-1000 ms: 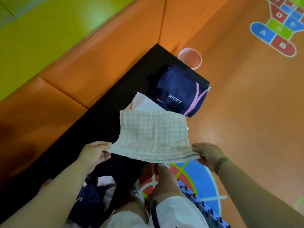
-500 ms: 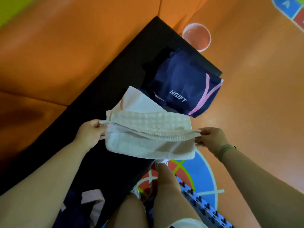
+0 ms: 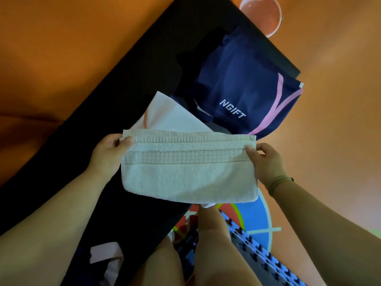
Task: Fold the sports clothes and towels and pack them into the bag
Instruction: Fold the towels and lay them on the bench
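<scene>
A cream towel (image 3: 189, 174), folded in half, hangs in the air over the black bench (image 3: 115, 96). My left hand (image 3: 109, 155) pinches its upper left corner and my right hand (image 3: 266, 162) pinches its upper right corner. Behind the towel lies a white and pale pink cloth (image 3: 171, 118) on the bench. Further back sits a folded navy garment (image 3: 243, 91) with pink stripes and the print NGIFT. More navy and pink fabric (image 3: 103, 259) lies at the bottom left. No bag is in view.
A pink bowl (image 3: 260, 12) stands on the orange floor past the bench's far end. Orange padded cushions (image 3: 61, 48) run along the left. My legs and blue puzzle mats (image 3: 266, 259) fill the bottom, beside a coloured floor target (image 3: 255, 219).
The towel was spread out flat a second ago; both hands have brought its edges together, so it now hangs folded in half. The view has tilted closer to the bench.
</scene>
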`<state>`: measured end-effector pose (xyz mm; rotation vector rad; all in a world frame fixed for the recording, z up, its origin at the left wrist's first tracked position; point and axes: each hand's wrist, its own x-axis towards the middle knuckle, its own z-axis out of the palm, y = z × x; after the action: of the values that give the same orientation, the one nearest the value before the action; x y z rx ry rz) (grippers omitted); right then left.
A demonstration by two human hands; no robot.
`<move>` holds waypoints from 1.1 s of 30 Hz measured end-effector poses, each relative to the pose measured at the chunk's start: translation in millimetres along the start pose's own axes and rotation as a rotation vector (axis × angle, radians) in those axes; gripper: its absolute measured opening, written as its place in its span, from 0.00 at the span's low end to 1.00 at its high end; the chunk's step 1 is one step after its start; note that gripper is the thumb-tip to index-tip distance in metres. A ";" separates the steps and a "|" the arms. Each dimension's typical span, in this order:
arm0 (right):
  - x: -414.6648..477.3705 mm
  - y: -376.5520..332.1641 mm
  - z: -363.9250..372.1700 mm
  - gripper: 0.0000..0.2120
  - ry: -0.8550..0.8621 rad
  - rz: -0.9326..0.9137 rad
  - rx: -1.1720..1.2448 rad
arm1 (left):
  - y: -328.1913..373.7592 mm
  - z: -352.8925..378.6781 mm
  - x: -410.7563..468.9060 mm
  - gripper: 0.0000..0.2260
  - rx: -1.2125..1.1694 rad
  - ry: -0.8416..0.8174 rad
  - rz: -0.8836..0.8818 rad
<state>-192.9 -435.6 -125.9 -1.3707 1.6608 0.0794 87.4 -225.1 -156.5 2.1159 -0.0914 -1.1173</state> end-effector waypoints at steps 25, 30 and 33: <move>-2.0 -13.3 -3.3 0.09 -0.179 0.008 0.367 | -3.6 9.5 -33.3 0.03 -0.218 0.114 0.002; -35.3 -18.4 -16.2 0.05 -0.264 -0.108 0.280 | -1.5 -3.3 -68.3 0.05 -0.167 0.132 0.083; -55.7 -28.2 -26.4 0.03 -0.295 -0.155 0.202 | 4.1 -19.5 -93.1 0.06 -0.131 0.140 0.101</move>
<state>-190.8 -420.5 -59.8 -1.2623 1.2782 0.0215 45.2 -182.0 -82.9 2.0423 -0.0570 -0.8901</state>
